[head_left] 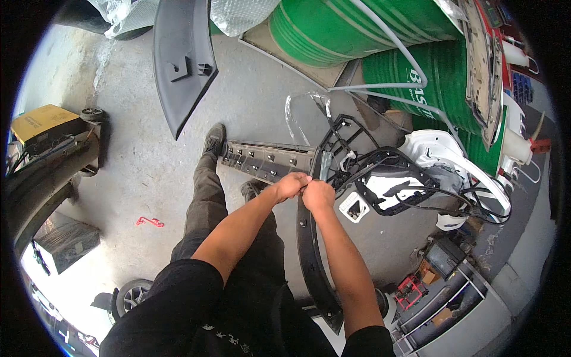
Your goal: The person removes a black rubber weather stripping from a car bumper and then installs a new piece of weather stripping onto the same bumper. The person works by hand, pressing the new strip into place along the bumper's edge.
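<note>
In front of me, my left hand point(291, 185) and my right hand point(320, 194) meet, fingers closed together. They are at a long, black, curved plastic trim strip point(308, 256), which runs from near my body up past them. What the fingers pinch is hidden between them. A flat dark trim panel point(256, 166) with several clips lies on the floor just beyond my left hand. To the right of my right hand lie black cables point(363, 169) and a white-and-black vehicle part point(389, 187).
Green drums point(351, 30) stand at the far right, with a grey tube point(410, 59) before them. A grey trim panel point(184, 59) juts in from the top. On the floor at left lies a red bracket-like piece point(150, 222). A yellow box point(47, 125) sits farther left.
</note>
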The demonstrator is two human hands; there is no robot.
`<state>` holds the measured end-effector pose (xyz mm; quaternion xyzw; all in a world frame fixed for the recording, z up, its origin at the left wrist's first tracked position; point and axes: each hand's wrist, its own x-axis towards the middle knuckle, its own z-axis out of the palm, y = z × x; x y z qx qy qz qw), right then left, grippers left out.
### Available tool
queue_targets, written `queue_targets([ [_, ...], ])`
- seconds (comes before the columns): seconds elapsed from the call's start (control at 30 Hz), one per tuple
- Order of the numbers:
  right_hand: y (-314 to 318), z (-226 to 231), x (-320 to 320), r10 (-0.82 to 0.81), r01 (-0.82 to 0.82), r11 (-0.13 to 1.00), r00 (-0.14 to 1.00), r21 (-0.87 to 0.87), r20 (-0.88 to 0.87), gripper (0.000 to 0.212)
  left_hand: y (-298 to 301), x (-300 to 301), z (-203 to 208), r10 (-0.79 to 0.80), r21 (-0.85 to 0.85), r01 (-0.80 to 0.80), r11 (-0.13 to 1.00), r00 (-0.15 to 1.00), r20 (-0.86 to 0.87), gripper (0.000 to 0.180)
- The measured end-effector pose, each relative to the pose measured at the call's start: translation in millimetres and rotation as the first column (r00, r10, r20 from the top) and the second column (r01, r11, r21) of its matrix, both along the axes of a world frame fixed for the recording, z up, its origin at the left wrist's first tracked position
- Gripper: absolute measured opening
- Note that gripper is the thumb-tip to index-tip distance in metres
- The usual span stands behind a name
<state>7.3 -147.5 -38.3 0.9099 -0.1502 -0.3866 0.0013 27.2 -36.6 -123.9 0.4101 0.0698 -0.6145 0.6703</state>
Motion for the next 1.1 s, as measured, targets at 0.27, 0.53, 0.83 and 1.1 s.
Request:
queue_targets([
  [0.27,-29.4,2.4,-29.7,0.027,-0.027,0.999,0.999,0.026,-0.021,0.025,55.9,34.5,-36.8,-0.274,0.351,0.132,0.927,0.877,0.394,0.038],
  [0.53,-13.3,-10.4,-31.6,0.124,-0.124,0.991,0.992,0.055,0.014,0.023,75.7,8.1,-58.7,-0.29,0.323,0.154,0.934,0.854,0.433,0.04],
  [0.83,18.5,-40.8,-24.2,-0.056,0.056,0.998,0.995,-0.006,0.079,0.028,66.9,-6.9,-8.7,-0.11,0.174,0.099,0.98,0.992,0.054,0.033],
  [1.1,52.1,47.3,-29.8,-0.123,0.119,0.992,0.963,0.032,0.238,0.025,48.3,10.9,40.1,0.293,-0.059,-0.301,0.952,0.949,-0.121,0.033],
])
